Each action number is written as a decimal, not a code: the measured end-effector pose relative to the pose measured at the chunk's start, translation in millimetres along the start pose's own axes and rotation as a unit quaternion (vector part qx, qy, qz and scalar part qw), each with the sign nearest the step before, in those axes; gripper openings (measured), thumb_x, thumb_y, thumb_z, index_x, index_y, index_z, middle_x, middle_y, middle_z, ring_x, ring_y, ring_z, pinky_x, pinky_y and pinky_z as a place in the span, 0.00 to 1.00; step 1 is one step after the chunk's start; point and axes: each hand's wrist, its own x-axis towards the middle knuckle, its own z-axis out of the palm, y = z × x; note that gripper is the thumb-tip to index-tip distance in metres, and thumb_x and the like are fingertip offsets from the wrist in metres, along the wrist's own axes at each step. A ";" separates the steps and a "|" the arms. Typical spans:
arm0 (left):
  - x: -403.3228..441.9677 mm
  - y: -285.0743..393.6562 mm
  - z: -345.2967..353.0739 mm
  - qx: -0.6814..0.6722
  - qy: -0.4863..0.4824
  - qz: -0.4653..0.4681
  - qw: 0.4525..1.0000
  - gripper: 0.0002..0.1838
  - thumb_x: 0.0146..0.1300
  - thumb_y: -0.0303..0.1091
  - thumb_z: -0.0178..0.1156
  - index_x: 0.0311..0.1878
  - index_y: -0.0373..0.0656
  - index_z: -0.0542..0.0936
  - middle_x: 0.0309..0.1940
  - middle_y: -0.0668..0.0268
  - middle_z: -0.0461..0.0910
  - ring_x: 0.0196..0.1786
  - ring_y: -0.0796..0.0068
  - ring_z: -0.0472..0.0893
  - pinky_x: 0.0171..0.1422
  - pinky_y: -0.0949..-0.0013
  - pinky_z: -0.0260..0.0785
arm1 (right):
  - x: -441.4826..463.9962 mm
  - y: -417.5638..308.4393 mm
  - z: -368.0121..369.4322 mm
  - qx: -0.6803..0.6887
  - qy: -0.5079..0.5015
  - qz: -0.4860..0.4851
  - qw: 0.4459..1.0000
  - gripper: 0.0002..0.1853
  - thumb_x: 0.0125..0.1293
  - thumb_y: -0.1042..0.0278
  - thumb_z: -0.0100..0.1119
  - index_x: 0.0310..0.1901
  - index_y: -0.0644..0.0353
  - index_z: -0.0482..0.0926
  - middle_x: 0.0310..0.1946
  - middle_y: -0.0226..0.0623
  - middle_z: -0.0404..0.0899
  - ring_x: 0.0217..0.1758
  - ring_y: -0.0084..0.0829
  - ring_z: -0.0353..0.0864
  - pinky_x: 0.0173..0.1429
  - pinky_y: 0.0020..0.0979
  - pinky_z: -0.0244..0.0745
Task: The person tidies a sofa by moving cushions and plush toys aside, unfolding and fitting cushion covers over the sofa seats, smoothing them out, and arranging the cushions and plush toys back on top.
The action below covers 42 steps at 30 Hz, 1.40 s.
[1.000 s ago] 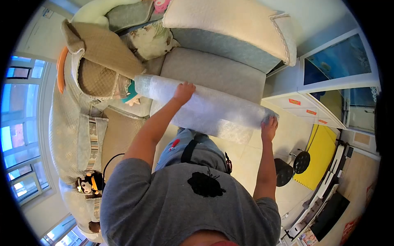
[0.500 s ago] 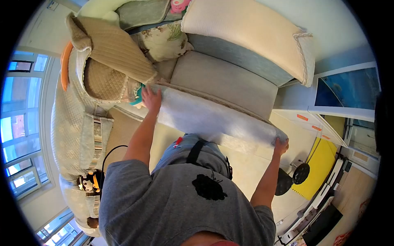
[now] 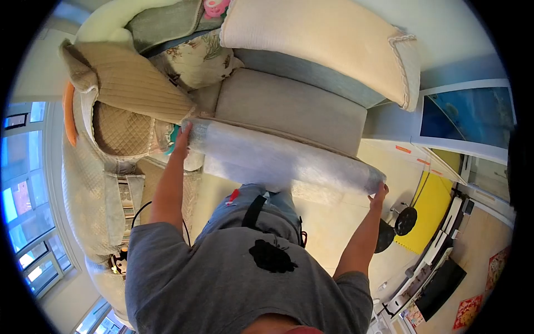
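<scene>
Pale roll (image 3: 278,161): stretched sideways along the front of the sofa seat (image 3: 289,106), just in front of the body; full support from the seat below, impossible to tell.
Left hand (image 3: 182,139): set against the left end, fingers pointing upward along it; firmness of grip, impossible to tell.
Right hand (image 3: 379,192): bent around the right end, at the corner.
Middle: no hand under it; possible sag or fold, if soft inside and held only by the ends.
Right end: beyond the seat, over the floor (image 3: 328,222); likely to dip or slide off with a loosened right hold.
Surface: shiny, probably slick; possible slip under the fingers with uneven pressure.
Left end: close beside the brown quilted cover (image 3: 133,83); possible snag or drag on a leftward shift.
Seat edge: brown trim (image 3: 311,142) just behind; likely to bunch or crease with a hard push backward.
Angle: right end lower in view; possible skew with one hand pulling harder.
</scene>
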 end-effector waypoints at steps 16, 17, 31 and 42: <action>8.9 87.2 62.0 -0.025 -0.055 0.142 0.988 0.40 0.50 0.54 0.56 0.60 0.41 0.56 0.57 0.57 0.59 0.59 0.63 0.60 0.60 0.64 0.52 | 35.8 -81.5 36.7 -0.011 -0.056 -0.020 0.998 0.42 0.47 0.35 0.51 0.59 0.53 0.51 0.60 0.35 0.52 0.62 0.40 0.51 0.54 0.57 0.52; -2.2 102.1 71.5 -0.009 -0.026 0.158 0.987 0.40 0.50 0.53 0.56 0.61 0.40 0.55 0.57 0.57 0.59 0.59 0.63 0.60 0.60 0.64 0.52 | 35.6 -90.4 39.1 0.008 -0.042 -0.038 0.998 0.42 0.48 0.36 0.51 0.58 0.53 0.51 0.60 0.36 0.52 0.62 0.40 0.50 0.55 0.57 0.51; 82.5 139.2 153.6 -0.003 0.047 0.232 0.972 0.27 0.50 0.46 0.59 0.48 0.38 0.67 0.40 0.62 0.71 0.42 0.70 0.71 0.44 0.67 0.64 | 109.0 -140.8 91.1 0.023 -0.067 -0.107 0.992 0.44 0.47 0.46 0.59 0.62 0.50 0.48 0.62 0.32 0.49 0.63 0.36 0.50 0.55 0.49 0.56; 77.3 148.9 176.1 0.269 0.156 0.347 0.885 0.44 0.43 0.55 0.61 0.57 0.34 0.59 0.51 0.47 0.64 0.53 0.51 0.65 0.55 0.59 0.58 | 133.5 -158.1 123.8 0.018 -0.082 -0.123 0.989 0.43 0.49 0.48 0.58 0.63 0.49 0.47 0.62 0.36 0.50 0.62 0.37 0.52 0.58 0.48 0.52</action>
